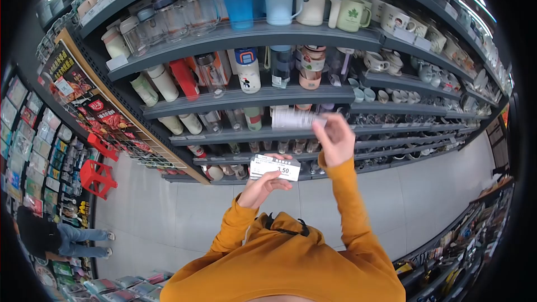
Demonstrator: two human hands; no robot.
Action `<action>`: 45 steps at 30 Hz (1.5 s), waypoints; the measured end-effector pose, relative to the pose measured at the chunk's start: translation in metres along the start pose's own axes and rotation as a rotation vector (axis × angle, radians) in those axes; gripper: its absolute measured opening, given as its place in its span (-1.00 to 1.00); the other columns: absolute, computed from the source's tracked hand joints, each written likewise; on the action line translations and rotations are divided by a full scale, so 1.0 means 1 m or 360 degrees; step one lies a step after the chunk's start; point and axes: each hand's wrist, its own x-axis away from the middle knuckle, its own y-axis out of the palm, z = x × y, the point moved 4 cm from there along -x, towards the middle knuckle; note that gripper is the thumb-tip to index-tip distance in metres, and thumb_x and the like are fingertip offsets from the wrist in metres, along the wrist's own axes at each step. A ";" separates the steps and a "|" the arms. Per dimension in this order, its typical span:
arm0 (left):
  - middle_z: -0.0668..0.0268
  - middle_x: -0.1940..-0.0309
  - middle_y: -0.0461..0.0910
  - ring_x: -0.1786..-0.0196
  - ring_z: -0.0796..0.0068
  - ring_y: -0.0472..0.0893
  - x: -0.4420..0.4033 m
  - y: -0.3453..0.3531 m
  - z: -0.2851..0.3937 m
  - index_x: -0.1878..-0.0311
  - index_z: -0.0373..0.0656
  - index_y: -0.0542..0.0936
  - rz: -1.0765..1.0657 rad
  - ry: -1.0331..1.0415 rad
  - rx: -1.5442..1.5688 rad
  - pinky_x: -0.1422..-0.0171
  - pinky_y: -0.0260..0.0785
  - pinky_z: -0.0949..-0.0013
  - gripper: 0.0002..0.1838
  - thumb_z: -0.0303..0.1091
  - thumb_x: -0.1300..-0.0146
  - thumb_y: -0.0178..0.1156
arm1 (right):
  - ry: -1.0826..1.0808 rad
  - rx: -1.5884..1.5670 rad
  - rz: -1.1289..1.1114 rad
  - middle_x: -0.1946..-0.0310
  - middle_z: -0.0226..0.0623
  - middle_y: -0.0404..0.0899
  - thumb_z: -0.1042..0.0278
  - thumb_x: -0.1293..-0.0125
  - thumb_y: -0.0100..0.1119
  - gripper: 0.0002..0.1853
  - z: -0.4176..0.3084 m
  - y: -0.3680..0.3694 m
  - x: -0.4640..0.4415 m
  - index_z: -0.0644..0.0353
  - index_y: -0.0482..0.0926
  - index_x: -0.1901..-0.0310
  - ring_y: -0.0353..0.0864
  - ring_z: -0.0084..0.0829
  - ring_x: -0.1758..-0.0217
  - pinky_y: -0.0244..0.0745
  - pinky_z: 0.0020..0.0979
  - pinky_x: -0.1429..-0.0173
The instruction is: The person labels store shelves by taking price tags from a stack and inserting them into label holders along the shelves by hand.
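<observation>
My left hand (262, 189) is closed on a price tag (265, 166) in front of my chest. The tag is white with dark print reading 3.50, and my thumb lies across its lower edge. Raised to the right, my right hand (338, 141) pinches a white printed label (292, 119) between thumb and fingers. Motion smears that label, so its text is unreadable. Behind it stand bottles on a shelf, among them a green-and-white bottle (253, 118); whether the label touches the shelf edge I cannot tell.
Dark grey shelves (235, 38) curve ahead, bearing pitchers, mugs, cups and bottles. A red stool (98, 179) stands on the tiled floor (207, 212) at left. Nearby, a person (42, 235) in a dark top and jeans is by another rack. More shelving (464, 246) lines the lower right.
</observation>
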 end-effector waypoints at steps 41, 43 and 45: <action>0.16 0.27 0.62 0.67 0.46 0.50 0.049 0.019 -0.002 -0.15 -0.31 0.44 0.0763 0.0473 -0.0395 0.58 0.39 0.43 -0.65 -0.41 -0.35 0.16 | 0.0034 -0.0013 -0.1019 0.42 -0.39 0.55 0.40 -0.37 0.11 -0.82 0.014 0.031 0.001 0.36 0.57 0.30 0.49 -0.62 0.36 0.44 -0.52 0.17; 0.17 0.27 0.62 0.67 0.47 0.50 0.046 0.027 -0.008 -0.04 -0.35 0.48 0.0844 0.0476 -0.0425 0.61 0.36 0.45 -0.71 -0.42 -0.33 0.18 | 0.0161 -0.0199 -0.0788 0.41 -0.42 0.53 0.48 -0.30 0.20 -0.89 0.011 0.010 0.034 0.35 0.58 0.23 0.48 -0.63 0.34 0.43 -0.54 0.14; 0.17 0.28 0.61 0.67 0.47 0.50 0.043 0.047 -0.014 0.06 -0.36 0.50 0.0842 0.0442 -0.0436 0.63 0.35 0.46 -0.78 -0.43 -0.32 0.19 | 0.0293 -0.0119 -0.0695 0.43 -0.47 0.52 0.56 -0.16 0.33 -0.75 0.000 -0.009 0.052 0.29 0.54 0.13 0.47 -0.69 0.32 0.40 -0.58 0.12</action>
